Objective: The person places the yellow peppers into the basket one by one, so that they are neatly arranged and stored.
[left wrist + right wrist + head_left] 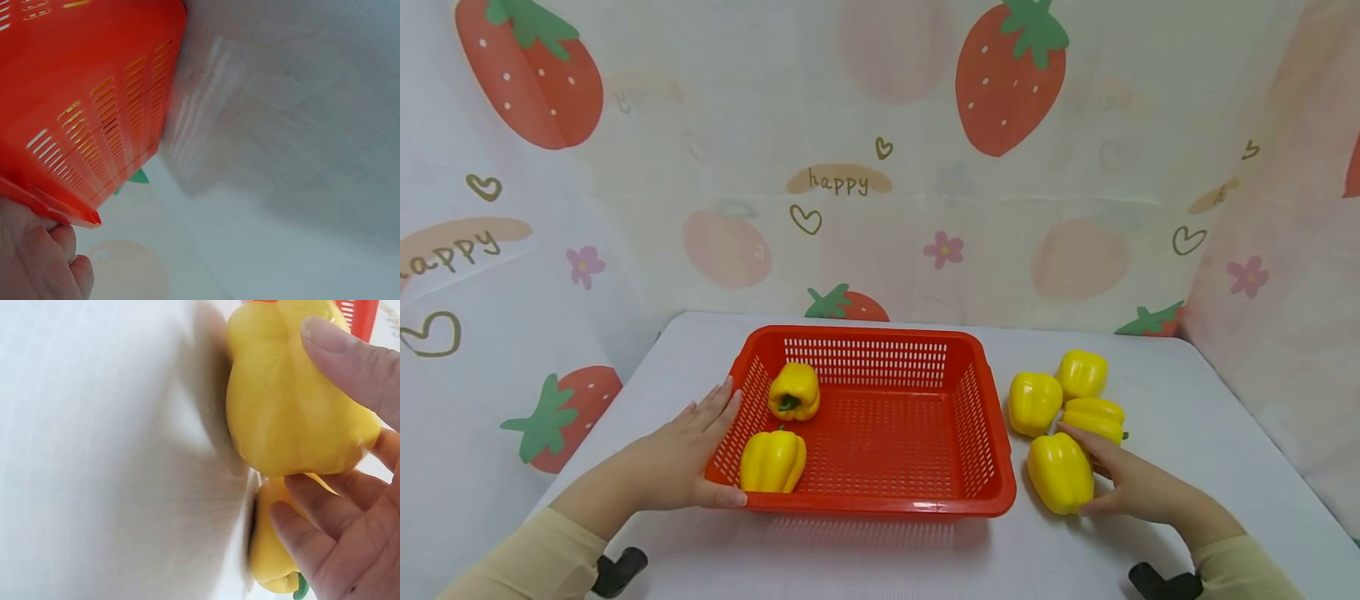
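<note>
A red plastic basket [880,442] with slotted walls stands on the table. My left hand [673,462] rests along its left side with fingers extended, and its thumb lies on the front rim. Inside, two yellow bell peppers sit at the left: one farther back [793,392], one near the front [772,462]. Right of the basket, my right hand [1138,485] grips a yellow bell pepper [1060,473] between thumb and fingers. The right wrist view shows the thumb on one side of this pepper [287,406] and fingers against its end.
Three more yellow bell peppers cluster behind the held one: left [1034,403], back [1082,374] and right [1096,417], the last with a green stem. The white table [1210,417] meets a strawberry-printed curtain [1000,233] behind and at the sides.
</note>
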`<move>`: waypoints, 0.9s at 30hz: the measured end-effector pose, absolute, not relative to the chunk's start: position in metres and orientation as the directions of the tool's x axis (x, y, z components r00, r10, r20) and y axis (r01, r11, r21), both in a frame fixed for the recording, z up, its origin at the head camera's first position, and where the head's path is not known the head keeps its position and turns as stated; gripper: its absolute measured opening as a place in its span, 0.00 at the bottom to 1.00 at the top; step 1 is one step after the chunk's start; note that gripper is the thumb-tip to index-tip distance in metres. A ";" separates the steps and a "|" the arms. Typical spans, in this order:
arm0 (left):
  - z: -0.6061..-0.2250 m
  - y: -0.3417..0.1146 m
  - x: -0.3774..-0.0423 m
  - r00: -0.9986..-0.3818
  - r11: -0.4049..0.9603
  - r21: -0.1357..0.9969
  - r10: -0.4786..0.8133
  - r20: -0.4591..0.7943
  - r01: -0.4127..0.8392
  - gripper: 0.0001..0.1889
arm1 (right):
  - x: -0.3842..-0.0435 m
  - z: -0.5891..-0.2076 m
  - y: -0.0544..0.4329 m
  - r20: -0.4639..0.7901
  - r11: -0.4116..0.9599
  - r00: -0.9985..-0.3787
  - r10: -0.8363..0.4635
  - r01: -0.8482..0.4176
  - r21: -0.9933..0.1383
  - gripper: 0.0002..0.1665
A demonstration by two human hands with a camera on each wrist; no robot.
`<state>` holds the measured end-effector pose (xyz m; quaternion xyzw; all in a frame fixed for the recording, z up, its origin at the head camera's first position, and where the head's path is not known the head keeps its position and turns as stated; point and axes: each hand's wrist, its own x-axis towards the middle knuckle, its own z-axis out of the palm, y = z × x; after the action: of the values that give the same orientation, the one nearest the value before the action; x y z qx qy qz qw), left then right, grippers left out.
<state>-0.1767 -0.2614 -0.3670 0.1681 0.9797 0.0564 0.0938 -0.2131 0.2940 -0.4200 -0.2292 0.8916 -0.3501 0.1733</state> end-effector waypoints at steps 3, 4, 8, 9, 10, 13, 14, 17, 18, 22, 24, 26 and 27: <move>-0.366 -0.261 -0.177 -0.926 0.938 0.148 0.335 -0.172 0.313 0.66 | -0.215 -0.421 0.294 -0.156 0.662 -0.845 -0.512 -0.272 -0.699 0.57; -0.366 -0.261 -0.176 -0.927 0.940 0.144 0.333 -0.173 0.311 0.66 | -0.215 -0.421 0.294 -0.160 0.665 -0.848 -0.505 -0.265 -0.698 0.57; -0.365 -0.261 -0.176 -0.925 0.938 0.137 0.339 -0.170 0.318 0.66 | -0.216 -0.420 0.292 -0.167 0.666 -0.856 -0.490 -0.244 -0.705 0.58; -0.365 -0.261 -0.176 -0.925 0.938 0.134 0.338 -0.170 0.319 0.66 | -0.216 -0.420 0.292 -0.167 0.666 -0.856 -0.489 -0.243 -0.705 0.58; -0.365 -0.261 -0.176 -0.925 0.938 0.133 0.339 -0.170 0.320 0.66 | -0.216 -0.420 0.292 -0.167 0.668 -0.857 -0.487 -0.243 -0.704 0.58; -0.365 -0.261 -0.176 -0.924 0.937 0.136 0.341 -0.170 0.321 0.66 | -0.216 -0.419 0.291 -0.170 0.675 -0.860 -0.481 -0.240 -0.698 0.58; -0.365 -0.261 -0.176 -0.924 0.937 0.137 0.342 -0.170 0.322 0.66 | -0.216 -0.419 0.290 -0.172 0.677 -0.860 -0.480 -0.238 -0.696 0.58; -0.365 -0.260 -0.176 -0.924 0.937 0.138 0.341 -0.172 0.320 0.66 | -0.215 -0.417 0.290 -0.173 0.679 -0.861 -0.479 -0.239 -0.694 0.58; -0.365 -0.260 -0.176 -0.924 0.937 0.139 0.341 -0.172 0.320 0.66 | -0.215 -0.416 0.289 -0.167 0.678 -0.861 -0.481 -0.245 -0.693 0.58; -0.363 -0.260 -0.175 -0.924 0.937 0.144 0.341 -0.173 0.319 0.66 | -0.213 -0.412 0.289 -0.125 0.671 -0.858 -0.498 -0.289 -0.683 0.57; -0.362 -0.259 -0.175 -0.924 0.937 0.145 0.341 -0.174 0.318 0.66 | -0.212 -0.410 0.290 -0.106 0.669 -0.857 -0.505 -0.311 -0.675 0.56; -0.362 -0.260 -0.175 -0.924 0.937 0.145 0.341 -0.175 0.318 0.66 | -0.211 -0.408 0.290 -0.096 0.670 -0.856 -0.508 -0.322 -0.669 0.56; -0.362 -0.260 -0.175 -0.923 0.937 0.143 0.342 -0.175 0.320 0.66 | -0.210 -0.407 0.290 -0.093 0.670 -0.855 -0.510 -0.327 -0.666 0.55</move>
<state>-0.1751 -0.2597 -0.3624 0.1689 0.9790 0.0562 0.0989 -0.2105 0.2895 -0.4074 -0.2314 0.9035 -0.3337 0.1368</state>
